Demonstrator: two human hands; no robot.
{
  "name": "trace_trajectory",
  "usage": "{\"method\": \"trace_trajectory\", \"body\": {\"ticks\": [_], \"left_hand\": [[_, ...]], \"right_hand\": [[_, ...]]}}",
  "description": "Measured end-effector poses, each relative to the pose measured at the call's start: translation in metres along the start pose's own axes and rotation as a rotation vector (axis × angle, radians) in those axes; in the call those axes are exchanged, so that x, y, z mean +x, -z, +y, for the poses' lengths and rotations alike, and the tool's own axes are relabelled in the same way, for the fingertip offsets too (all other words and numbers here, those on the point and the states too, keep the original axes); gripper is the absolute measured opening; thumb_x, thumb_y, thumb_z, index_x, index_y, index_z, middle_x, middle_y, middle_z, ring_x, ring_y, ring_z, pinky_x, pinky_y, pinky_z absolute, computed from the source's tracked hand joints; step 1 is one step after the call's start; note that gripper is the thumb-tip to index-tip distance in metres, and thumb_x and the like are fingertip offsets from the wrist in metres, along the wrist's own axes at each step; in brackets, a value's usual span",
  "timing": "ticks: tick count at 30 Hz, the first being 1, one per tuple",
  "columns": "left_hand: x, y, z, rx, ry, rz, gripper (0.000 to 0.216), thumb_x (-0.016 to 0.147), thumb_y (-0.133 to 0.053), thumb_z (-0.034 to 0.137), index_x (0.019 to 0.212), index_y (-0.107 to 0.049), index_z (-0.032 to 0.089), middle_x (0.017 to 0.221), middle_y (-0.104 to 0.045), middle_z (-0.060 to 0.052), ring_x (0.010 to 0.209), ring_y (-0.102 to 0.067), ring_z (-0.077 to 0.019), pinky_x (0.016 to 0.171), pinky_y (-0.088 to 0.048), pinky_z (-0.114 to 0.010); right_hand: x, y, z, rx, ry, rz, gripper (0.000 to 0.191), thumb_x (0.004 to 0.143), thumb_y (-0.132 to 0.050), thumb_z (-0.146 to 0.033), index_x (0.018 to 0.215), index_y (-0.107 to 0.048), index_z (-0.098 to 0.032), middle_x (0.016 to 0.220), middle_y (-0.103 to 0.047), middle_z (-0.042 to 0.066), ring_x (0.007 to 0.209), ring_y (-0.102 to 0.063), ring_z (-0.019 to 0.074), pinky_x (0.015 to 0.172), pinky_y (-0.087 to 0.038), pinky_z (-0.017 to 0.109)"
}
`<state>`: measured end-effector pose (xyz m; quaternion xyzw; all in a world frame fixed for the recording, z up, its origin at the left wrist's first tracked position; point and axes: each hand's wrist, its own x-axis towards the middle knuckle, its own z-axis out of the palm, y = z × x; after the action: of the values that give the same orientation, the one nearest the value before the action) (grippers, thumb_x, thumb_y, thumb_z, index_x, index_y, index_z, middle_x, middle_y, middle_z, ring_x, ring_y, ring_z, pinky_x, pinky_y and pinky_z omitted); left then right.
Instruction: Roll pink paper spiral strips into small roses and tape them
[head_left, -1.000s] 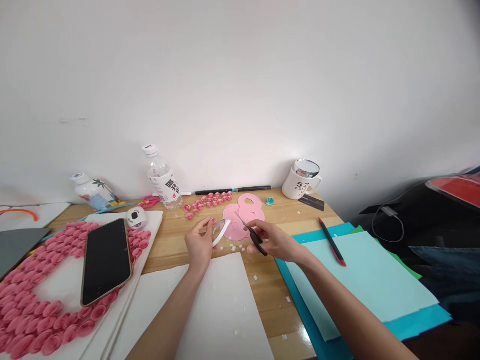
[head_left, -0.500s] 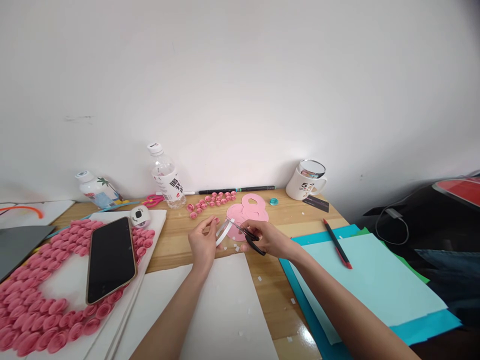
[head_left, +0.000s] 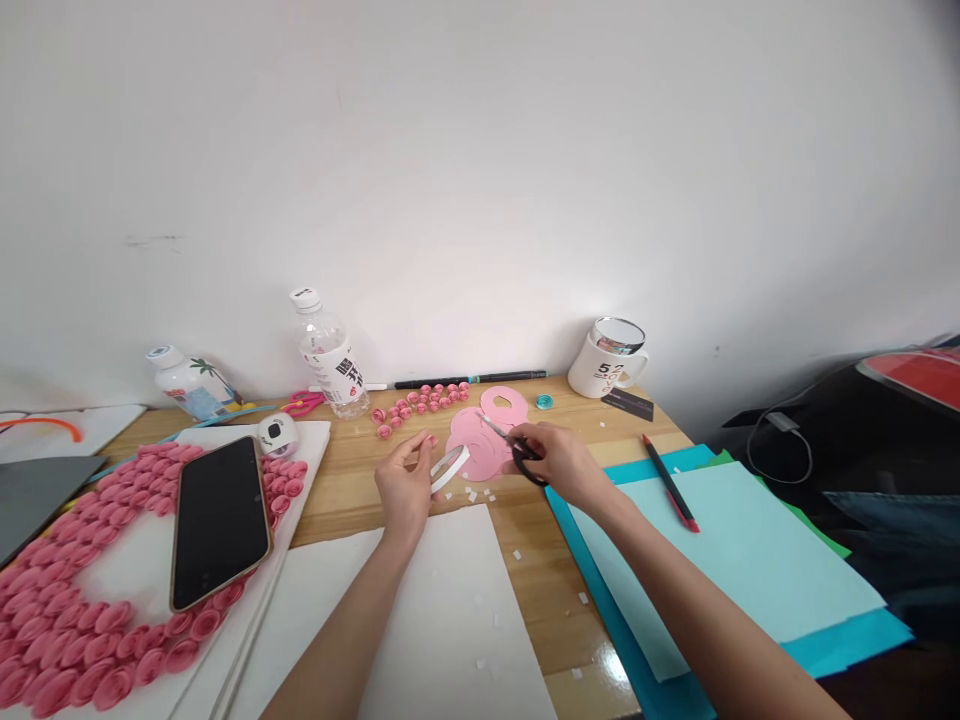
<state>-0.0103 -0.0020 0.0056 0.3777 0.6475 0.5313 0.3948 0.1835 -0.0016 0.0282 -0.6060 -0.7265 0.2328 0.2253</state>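
My left hand is closed around a roll of white tape, with a small pink paper flower pinched at its fingertips. In my right hand are black-handled scissors, their blades pointing left over the pink paper pieces. The scissors and the tape are apart. Small white scraps lie on the table just below the hands. Several rolled pink flowers stand in rows behind my left hand, and one teal paper roll sits beyond the scissors.
At left, a phone rests on a board covered with pink flowers. A bottle and a mug stand by the wall. Teal sheets with a pen lie at right, white paper in front.
My right hand has drawn the scissors right, away from the tape roll. My left hand keeps the tape and the flower in nearly the same place.
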Motion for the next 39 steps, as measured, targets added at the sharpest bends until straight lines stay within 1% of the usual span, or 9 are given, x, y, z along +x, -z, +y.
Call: {"method": "trace_trajectory", "body": {"ticks": [2, 5, 9, 12, 16, 21, 25, 33, 39], "left_hand": [[-0.002, 0.000, 0.000, 0.019, -0.021, -0.019, 0.029, 0.072, -0.061, 0.031, 0.095, -0.068, 0.016, 0.089, -0.069, -0.007, 0.042, -0.055, -0.0084, 0.026, -0.043, -0.018], [-0.006, -0.003, -0.003, 0.056, -0.042, -0.116, 0.023, 0.073, -0.059, 0.028, 0.092, -0.069, 0.018, 0.092, -0.069, -0.006, 0.039, -0.053, -0.0064, 0.027, -0.044, -0.019], [-0.008, -0.008, -0.010, 0.124, -0.089, -0.278, 0.020, 0.072, -0.058, 0.021, 0.087, -0.070, 0.017, 0.092, -0.069, -0.008, 0.041, -0.057, -0.0093, 0.026, -0.041, -0.018], [-0.007, -0.009, -0.015, 0.163, -0.156, -0.335, 0.018, 0.069, -0.058, 0.017, 0.080, -0.071, 0.017, 0.079, -0.070, -0.005, 0.039, -0.055, -0.0094, 0.026, -0.038, -0.017], [-0.004, -0.008, -0.016, 0.160, -0.189, -0.371, 0.014, 0.067, -0.059, 0.019, 0.073, -0.071, 0.017, 0.066, -0.069, -0.002, 0.037, -0.054, -0.0094, 0.034, -0.042, -0.019], [-0.007, -0.007, -0.009, -0.015, -0.050, -0.442, 0.019, 0.064, -0.064, 0.027, 0.076, -0.071, 0.014, 0.052, -0.063, -0.001, 0.045, -0.056, -0.0118, 0.047, -0.048, -0.022], [-0.007, -0.005, -0.003, -0.169, 0.070, -0.507, 0.023, 0.061, -0.069, 0.029, 0.079, -0.071, 0.013, 0.062, -0.067, -0.003, 0.052, -0.058, -0.0109, 0.054, -0.050, -0.023], [-0.005, -0.004, -0.004, -0.291, 0.079, -0.550, 0.025, 0.061, -0.072, 0.030, 0.080, -0.071, 0.012, 0.067, -0.069, -0.005, 0.059, -0.063, -0.0140, 0.064, -0.053, -0.030], [-0.005, -0.006, -0.008, -0.292, 0.089, -0.539, 0.028, 0.061, -0.072, 0.029, 0.083, -0.070, 0.011, 0.073, -0.071, -0.008, 0.067, -0.067, -0.0194, 0.070, -0.054, -0.034]], "right_hand": [[-0.005, 0.011, 0.008, -0.200, 0.007, 0.009, 0.024, 0.068, -0.061, -0.026, 0.092, -0.060, -0.021, 0.075, -0.054, 0.003, 0.067, -0.051, 0.0164, 0.056, -0.033, 0.024], [-0.018, 0.027, 0.019, -0.410, 0.049, -0.129, 0.038, 0.061, -0.059, -0.008, 0.097, -0.059, -0.023, 0.088, -0.056, 0.005, 0.083, -0.053, 0.0208, 0.065, -0.035, 0.027], [-0.034, 0.040, 0.023, -0.499, 0.033, -0.292, 0.049, 0.056, -0.052, 0.005, 0.095, -0.060, -0.023, 0.094, -0.057, 0.006, 0.091, -0.053, 0.0230, 0.069, -0.037, 0.028], [-0.037, 0.043, 0.022, -0.458, 0.031, -0.333, 0.051, 0.058, -0.052, 0.006, 0.097, -0.062, -0.026, 0.095, -0.059, 0.006, 0.092, -0.054, 0.0232, 0.072, -0.039, 0.029], [-0.029, 0.035, 0.023, -0.388, 0.033, -0.243, 0.027, 0.073, -0.051, -0.006, 0.090, -0.065, -0.022, 0.090, -0.060, 0.008, 0.090, -0.056, 0.0223, 0.071, -0.039, 0.029], [-0.017, 0.016, 0.026, -0.236, -0.017, -0.276, 0.018, 0.079, -0.048, -0.018, 0.086, -0.065, -0.020, 0.091, -0.058, 0.007, 0.074, -0.058, 0.0163, 0.063, -0.038, 0.025], [-0.015, 0.006, 0.031, -0.187, 0.004, -0.299, 0.011, 0.075, -0.053, -0.017, 0.079, -0.064, -0.019, 0.087, -0.057, 0.006, 0.073, -0.056, 0.0156, 0.064, -0.038, 0.024], [-0.018, 0.004, 0.035, -0.094, -0.001, -0.228, 0.010, 0.074, -0.050, -0.015, 0.067, -0.057, -0.018, 0.076, -0.058, 0.004, 0.067, -0.054, 0.0148, 0.062, -0.039, 0.025], [-0.024, 0.002, 0.032, 0.283, -0.124, -0.165, 0.010, 0.074, -0.053, -0.025, 0.068, -0.054, -0.017, 0.065, -0.057, 0.000, 0.055, -0.055, 0.0129, 0.056, -0.042, 0.025]]}}
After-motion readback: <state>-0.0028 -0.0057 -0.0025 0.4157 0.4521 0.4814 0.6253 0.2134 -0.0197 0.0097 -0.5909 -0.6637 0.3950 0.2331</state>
